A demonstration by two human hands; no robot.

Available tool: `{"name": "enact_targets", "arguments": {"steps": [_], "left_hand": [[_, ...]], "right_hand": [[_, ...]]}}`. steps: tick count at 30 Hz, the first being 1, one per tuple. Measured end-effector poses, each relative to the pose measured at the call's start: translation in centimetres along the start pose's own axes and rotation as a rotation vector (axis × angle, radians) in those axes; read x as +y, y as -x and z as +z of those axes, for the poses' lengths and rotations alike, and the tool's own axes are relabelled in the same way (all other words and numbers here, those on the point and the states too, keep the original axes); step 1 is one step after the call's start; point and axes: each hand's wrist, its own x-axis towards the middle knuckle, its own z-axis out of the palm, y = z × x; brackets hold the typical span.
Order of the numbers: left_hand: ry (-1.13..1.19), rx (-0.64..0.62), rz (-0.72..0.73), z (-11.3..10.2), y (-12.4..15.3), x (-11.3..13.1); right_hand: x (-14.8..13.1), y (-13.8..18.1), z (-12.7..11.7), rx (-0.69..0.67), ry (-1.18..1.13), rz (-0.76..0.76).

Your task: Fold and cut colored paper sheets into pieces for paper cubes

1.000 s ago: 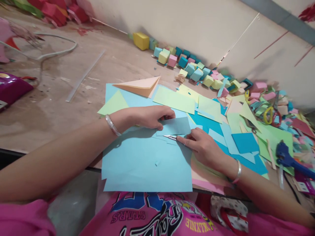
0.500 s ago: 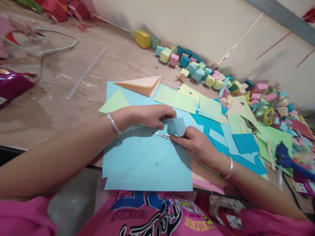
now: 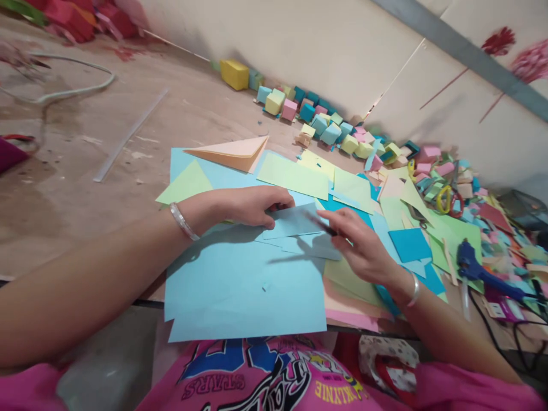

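My left hand [image 3: 268,206] is closed on the left end of a light blue paper piece [image 3: 293,221], thumb at its near edge. The piece is raised over a larger stack of light blue sheets [image 3: 244,285]. My right hand [image 3: 362,242] grips a slim dark bladed tool [image 3: 322,222], blurred by motion; its exact kind is not clear. The tool points up and left, close to the right part of the piece; I cannot tell whether they touch. Under my right hand lies another light blue strip [image 3: 319,246]. A tiny paper scrap [image 3: 264,287] rests on the stack.
Green sheets [image 3: 293,176] and a folded peach paper [image 3: 240,153] lie beyond my hands. Scissors [image 3: 444,200] and a blue glue gun [image 3: 473,265] are at right. Small paper boxes [image 3: 329,134] line the wall. A clear stick [image 3: 131,137] lies at left.
My right hand and the bladed tool have moved right and lifted from the paper. The curled light blue piece now lies flatter, with a separate strip beneath. My left hand keeps its grip.
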Motion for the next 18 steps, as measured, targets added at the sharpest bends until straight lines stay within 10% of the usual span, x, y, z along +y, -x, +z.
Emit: {"name": "enact_targets", "arguments": {"steps": [5,12,18], "left_hand": [[0.008,0.025,0.02,0.2,0.0,-0.6],[0.013,0.042,0.012,0.1,0.0,-0.3],[0.074,0.011,0.046,0.1,0.1,-0.4]], "right_hand": [[-0.4,-1.6,0.2,0.261,-0.066,0.221],[1.2,-3.9,0.3,0.175,-0.086,0.361],[8.2,-1.0,-6.7,0.703,-0.283,0.77]]}}
